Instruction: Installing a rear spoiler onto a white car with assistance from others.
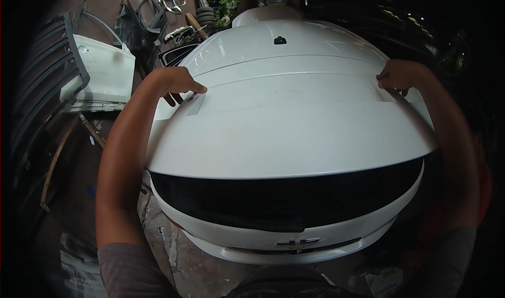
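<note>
A white rear spoiler (289, 130) spans the top of the back of a white car, above the dark rear window (273, 198). At its front left corner, my left hand (179, 82) grips the edge, thumb on top and fingers bent over the side. My right hand (400, 77) holds the matching corner on the right with curled fingers. The roof (284, 30) with a small black antenna fin (280, 40) lies beyond.
At the left stand a white door panel (102, 74), black slatted trim (73, 51) and other loose car parts, with wooden strips (58, 161) on the floor. Stacked tyres (205, 17) and plants (231, 1) are behind. The right side is dark.
</note>
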`<state>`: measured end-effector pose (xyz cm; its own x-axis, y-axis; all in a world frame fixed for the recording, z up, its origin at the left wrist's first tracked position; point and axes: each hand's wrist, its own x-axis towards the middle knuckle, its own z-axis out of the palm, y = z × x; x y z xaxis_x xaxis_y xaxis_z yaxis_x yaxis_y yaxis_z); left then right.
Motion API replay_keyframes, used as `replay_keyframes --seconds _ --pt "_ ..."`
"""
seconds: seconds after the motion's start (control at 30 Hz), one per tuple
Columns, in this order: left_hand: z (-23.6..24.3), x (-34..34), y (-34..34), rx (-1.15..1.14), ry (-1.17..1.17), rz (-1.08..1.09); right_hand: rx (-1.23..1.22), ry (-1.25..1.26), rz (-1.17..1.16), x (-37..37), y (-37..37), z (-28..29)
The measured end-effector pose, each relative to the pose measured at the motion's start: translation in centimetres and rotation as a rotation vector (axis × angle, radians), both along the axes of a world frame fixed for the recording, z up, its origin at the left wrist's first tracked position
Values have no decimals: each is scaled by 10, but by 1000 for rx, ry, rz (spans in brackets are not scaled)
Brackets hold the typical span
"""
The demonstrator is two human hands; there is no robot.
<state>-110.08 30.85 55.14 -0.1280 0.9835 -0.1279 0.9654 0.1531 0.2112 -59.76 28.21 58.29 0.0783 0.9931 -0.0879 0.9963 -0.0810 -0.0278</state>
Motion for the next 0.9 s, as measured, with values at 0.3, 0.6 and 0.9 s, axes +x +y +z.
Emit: replay_keyframes --seconds 0.3,0.6,0.9 --pt "-8 -17 1 14 -127 -121 62 99 18 3 -1 -5" --pt "-11 -5 13 38 -36 -110 239 -136 101 6 -22 -13" --pt "-6 -8 1 39 -55 -59 504 -141 661 -74 -202 -45"
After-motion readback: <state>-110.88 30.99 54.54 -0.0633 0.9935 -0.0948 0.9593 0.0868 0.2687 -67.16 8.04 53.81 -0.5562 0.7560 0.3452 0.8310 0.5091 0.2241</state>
